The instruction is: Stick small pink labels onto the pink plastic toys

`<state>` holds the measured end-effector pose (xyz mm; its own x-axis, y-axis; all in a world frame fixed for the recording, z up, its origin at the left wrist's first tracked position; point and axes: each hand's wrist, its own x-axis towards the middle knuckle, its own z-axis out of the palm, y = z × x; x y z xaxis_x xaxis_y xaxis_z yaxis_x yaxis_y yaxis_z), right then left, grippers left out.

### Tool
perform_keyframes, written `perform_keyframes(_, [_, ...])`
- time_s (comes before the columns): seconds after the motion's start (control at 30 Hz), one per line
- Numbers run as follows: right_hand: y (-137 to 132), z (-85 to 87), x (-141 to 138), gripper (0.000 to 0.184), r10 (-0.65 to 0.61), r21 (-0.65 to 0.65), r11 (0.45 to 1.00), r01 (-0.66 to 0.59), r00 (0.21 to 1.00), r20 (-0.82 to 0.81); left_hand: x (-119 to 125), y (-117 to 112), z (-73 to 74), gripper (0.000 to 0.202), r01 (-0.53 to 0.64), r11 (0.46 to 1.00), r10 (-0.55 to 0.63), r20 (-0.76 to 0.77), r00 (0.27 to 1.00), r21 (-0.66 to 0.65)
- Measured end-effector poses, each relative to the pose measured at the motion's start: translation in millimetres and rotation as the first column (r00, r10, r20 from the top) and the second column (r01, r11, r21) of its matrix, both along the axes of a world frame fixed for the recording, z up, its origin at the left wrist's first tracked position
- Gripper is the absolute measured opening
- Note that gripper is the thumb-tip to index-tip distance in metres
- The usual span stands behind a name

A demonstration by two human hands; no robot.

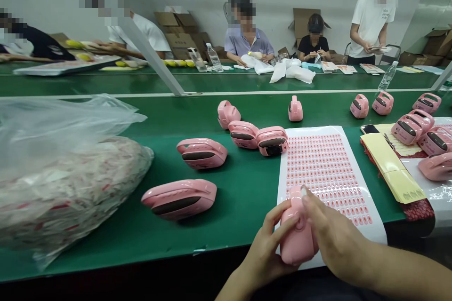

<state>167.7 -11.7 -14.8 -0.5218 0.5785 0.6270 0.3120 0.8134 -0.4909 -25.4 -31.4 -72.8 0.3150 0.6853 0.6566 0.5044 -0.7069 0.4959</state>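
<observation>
We hold a pink device point(295, 244) in both hands, at the near edge of the sticker sheet point(326, 174), its long axis pointing away from us. Whether it touches the sheet we cannot tell. Our left hand point(264, 249) cradles it from the left, the fingers point(278, 214) curled closed around its side. Our right hand point(335, 230) comes over from the right, its fingers point(306, 195) lying nearly straight and pressing on the far end, with the hand partly closed on the body.

This is a sound hold for close work: one hand steadies the body while the other works at its end, and the round mark on the face stays in view. Keeping both wrists low should limit wobble.

The sheet carries rows of small pink labels and lies on the green bench point(229, 240). More devices point(202, 153) lie to the left and far off, a plastic bag point(67, 183) sits at left, and yellow papers point(391, 164) lie at right.
</observation>
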Motion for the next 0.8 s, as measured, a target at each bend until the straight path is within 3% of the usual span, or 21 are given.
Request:
perform_keyframes(0.13, [30.2, -10.3, 9.3, 0.068, -0.077, -0.253, 0.965, 0.068, 0.997, -0.024, 1.2, 0.6, -12.0, 0.098, -0.035, 0.998, 0.037, 0.042, 0.998, -0.051])
perform_keyframes(0.2, [49.8, -20.1, 11.4, 0.065, -0.035, -0.463, 0.885, 0.038, 0.999, 0.015, 2.4, 0.9, -14.0, 0.103, -0.045, 0.995, 0.052, 0.078, 0.996, -0.094])
perform_keyframes(0.3, [69.9, -36.7, 8.6, 0.053, 0.096, -0.693, 0.718, -0.063, 0.995, 0.009, 5.5, 3.1, -7.0, 0.100, 0.033, 0.993, -0.014, 0.165, 0.986, -0.110])
perform_keyframes(0.37, [75.8, -45.5, 4.2, 0.045, 0.121, -0.756, 0.639, -0.140, 0.989, -0.081, 7.5, 7.2, 0.6, 0.097, 0.079, 0.989, -0.050, 0.223, 0.974, -0.124])
perform_keyframes(0.47, [81.9, -51.6, 0.9, 0.044, 0.011, -0.782, 0.577, -0.235, 0.960, -0.281, 9.2, 21.2, 7.7, 0.098, 0.094, 0.992, -0.066, 0.283, 0.957, -0.087])
perform_keyframes(0.53, [91.3, -49.7, 4.7, 0.047, -0.137, -0.793, 0.563, -0.233, 0.920, -0.368, 9.6, 37.5, 7.0, 0.085, 0.062, 0.998, -0.048, 0.317, 0.947, -0.034])
perform_keyframes(0.6, [108.8, -42.6, 13.3, 0.052, -0.321, -0.796, 0.588, -0.145, 0.862, -0.393, 9.8, 58.5, 1.9, 0.057, -0.036, 0.997, 0.058, 0.390, 0.919, -0.061])
perform_keyframes(0.7, [151.1, -25.8, 26.8, 0.059, -0.532, -0.727, 0.677, 0.114, 0.758, -0.377, 9.7, 93.9, -11.4, 0.034, -0.119, 0.951, 0.235, 0.420, 0.877, -0.284])
perform_keyframes(0.77, [187.6, -14.7, 30.4, 0.059, -0.617, -0.605, 0.714, 0.351, 0.724, -0.308, 9.4, 114.6, -20.8, 0.031, -0.107, 0.921, 0.241, 0.334, 0.911, -0.374])
perform_keyframes(0.8, [207.6, -10.2, 30.0, 0.058, -0.657, -0.536, 0.708, 0.460, 0.709, -0.258, 9.2, 122.7, -24.7, 0.028, -0.093, 0.917, 0.215, 0.284, 0.934, -0.389])
